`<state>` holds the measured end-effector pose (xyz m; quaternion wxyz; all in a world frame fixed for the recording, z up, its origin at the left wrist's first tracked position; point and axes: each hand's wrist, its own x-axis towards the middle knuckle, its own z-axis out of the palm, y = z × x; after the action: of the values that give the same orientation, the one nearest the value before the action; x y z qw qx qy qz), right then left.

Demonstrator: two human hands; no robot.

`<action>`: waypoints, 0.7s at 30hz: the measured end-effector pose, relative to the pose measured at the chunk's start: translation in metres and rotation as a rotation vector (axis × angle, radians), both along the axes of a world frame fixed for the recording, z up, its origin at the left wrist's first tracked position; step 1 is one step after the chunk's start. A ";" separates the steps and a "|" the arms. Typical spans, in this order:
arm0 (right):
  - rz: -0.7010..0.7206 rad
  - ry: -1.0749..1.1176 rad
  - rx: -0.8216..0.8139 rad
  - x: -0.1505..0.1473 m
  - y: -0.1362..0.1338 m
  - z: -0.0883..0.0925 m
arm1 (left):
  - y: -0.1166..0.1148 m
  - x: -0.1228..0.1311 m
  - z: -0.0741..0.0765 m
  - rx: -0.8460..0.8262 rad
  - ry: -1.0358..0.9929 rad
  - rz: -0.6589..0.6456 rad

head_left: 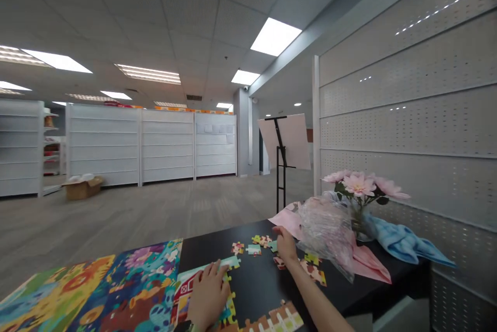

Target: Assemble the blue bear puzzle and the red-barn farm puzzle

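Note:
My left hand (209, 290) lies flat, fingers spread, on a partly joined jigsaw puzzle (182, 298) with a red barn on it. Further forward, my right hand (286, 245) has its fingers curled, one finger or the thumb pointing left. A teal puzzle piece (274, 246) shows right beside it; whether the fingers grip anything is hidden. Several loose pieces lie around, among them a pale teal piece (254, 250), a pink-and-yellow piece (237, 247) and a brown-patterned piece (313, 272). A joined strip with a white fence (277, 320) lies near the front edge.
Colourful picture sheets (128, 290) cover the left of the black table (256, 283). At the right are crumpled clear plastic (326, 228), pink cloth (370, 263), a vase of pink flowers (360, 187) and a blue cloth (406, 241). An easel (285, 150) stands beyond.

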<state>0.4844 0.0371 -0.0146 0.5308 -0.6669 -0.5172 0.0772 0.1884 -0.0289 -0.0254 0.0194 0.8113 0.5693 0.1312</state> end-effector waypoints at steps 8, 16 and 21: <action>-0.094 -0.025 -0.037 0.035 -0.012 -0.016 | 0.000 -0.004 0.002 -0.028 0.002 0.004; -0.114 -0.061 -0.244 0.046 -0.004 -0.014 | 0.003 -0.008 0.000 -0.055 -0.045 -0.003; 0.023 -0.216 -0.403 0.041 -0.005 -0.010 | 0.003 -0.008 0.001 -0.031 -0.068 -0.007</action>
<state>0.5250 0.0318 -0.0247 0.3276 -0.7578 -0.5528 0.1133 0.1803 -0.0260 -0.0248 0.0519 0.8079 0.5676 0.1496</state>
